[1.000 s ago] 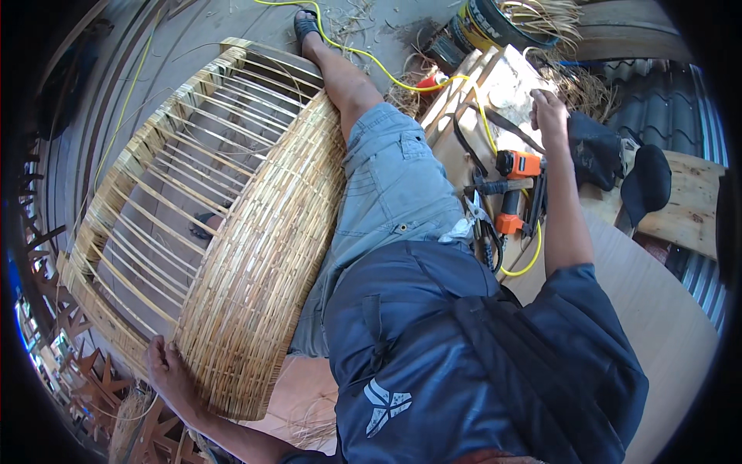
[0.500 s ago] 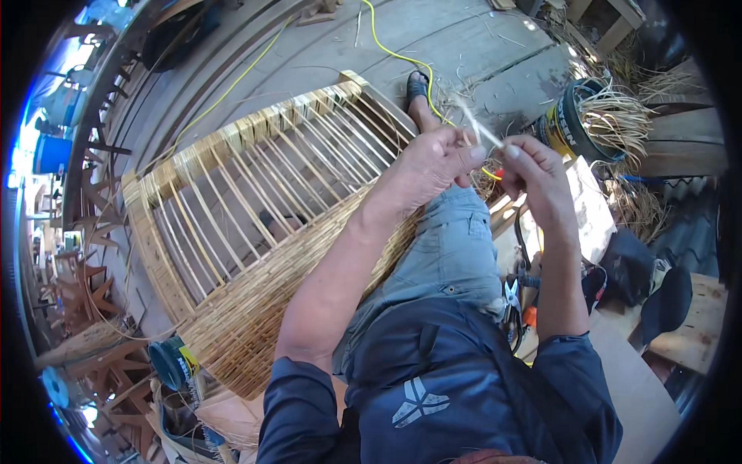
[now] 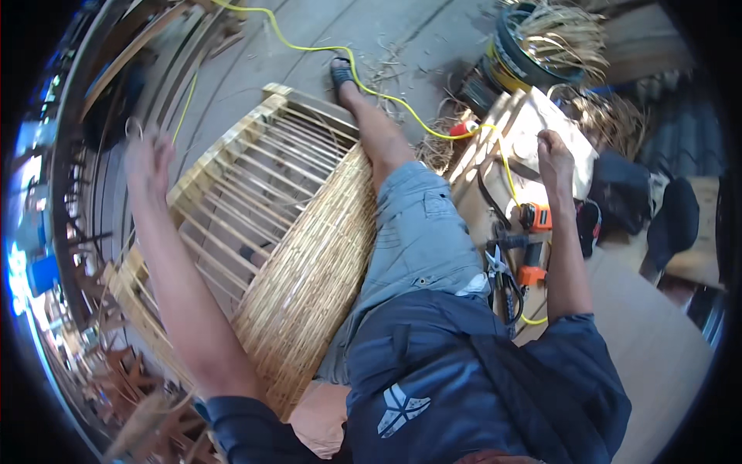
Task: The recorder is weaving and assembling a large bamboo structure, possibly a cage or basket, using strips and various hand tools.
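Note:
My left hand (image 3: 148, 166) is raised at the far left, beyond the end of a wooden frame, and smeared by motion. Its fingers look closed on a thin pale weaving strand (image 3: 134, 127), which loops above them. Out to the right, my right hand (image 3: 555, 158) has its fingers curled and pressed together over a pale board; whatever they may hold is hidden. Between my arms, a woven cane panel (image 3: 313, 271) covers the near part of the wooden frame (image 3: 232, 151), against my leg. Spaced strands cross the frame's uncovered part.
A yellow cord (image 3: 309, 49) runs over the floor past my foot. Beside my right leg lie pliers (image 3: 495, 261) and an orange-and-black tool (image 3: 535, 217). A dark bucket (image 3: 506, 46) holds strands at the far right. A dark cap (image 3: 672, 220) sits at the right.
My hands, together on a pale strand before, have parted widely: the left swung far left, the right moved slightly right. The view has turned, and the frame appears shifted.

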### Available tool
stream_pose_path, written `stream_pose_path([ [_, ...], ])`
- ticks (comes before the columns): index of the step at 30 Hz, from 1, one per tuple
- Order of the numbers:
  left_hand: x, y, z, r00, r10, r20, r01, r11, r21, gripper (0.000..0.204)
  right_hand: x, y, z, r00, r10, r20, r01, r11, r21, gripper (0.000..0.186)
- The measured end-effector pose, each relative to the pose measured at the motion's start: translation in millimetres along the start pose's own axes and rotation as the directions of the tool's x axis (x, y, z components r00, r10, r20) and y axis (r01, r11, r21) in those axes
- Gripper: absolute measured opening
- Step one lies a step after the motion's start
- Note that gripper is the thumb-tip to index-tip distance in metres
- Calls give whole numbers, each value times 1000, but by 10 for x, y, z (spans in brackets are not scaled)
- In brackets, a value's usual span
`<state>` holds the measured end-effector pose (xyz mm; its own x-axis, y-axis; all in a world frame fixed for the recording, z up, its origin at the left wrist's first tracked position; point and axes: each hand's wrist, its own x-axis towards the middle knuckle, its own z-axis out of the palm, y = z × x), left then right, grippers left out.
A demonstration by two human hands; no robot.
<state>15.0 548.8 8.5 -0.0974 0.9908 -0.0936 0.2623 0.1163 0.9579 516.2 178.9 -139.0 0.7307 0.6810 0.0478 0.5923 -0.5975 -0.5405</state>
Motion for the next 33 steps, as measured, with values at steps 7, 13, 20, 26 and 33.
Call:
stream_pose_path([
  [7,-797,-939,-129,921,-380,-90,390,910,142,29,95,597,175,1000,-4,21,10,961,-276,19],
  [13,-1475,-1029,-103,960,-274,64,261,952,163,30,174,991,571,995,-100,-29,67,830,-553,17],
  [20,-1846,-977,-144,953,-258,159,241,963,120,31,324,1255,688,840,-538,-61,351,627,-695,13],
  [26,-1979,-999,-66,963,-165,215,159,986,47,26,451,872,457,979,-21,202,129,835,-534,21],
  [33,-2249,-815,-129,979,-105,174,68,975,211,25,533,1004,203,946,101,308,-38,978,-204,23],
])
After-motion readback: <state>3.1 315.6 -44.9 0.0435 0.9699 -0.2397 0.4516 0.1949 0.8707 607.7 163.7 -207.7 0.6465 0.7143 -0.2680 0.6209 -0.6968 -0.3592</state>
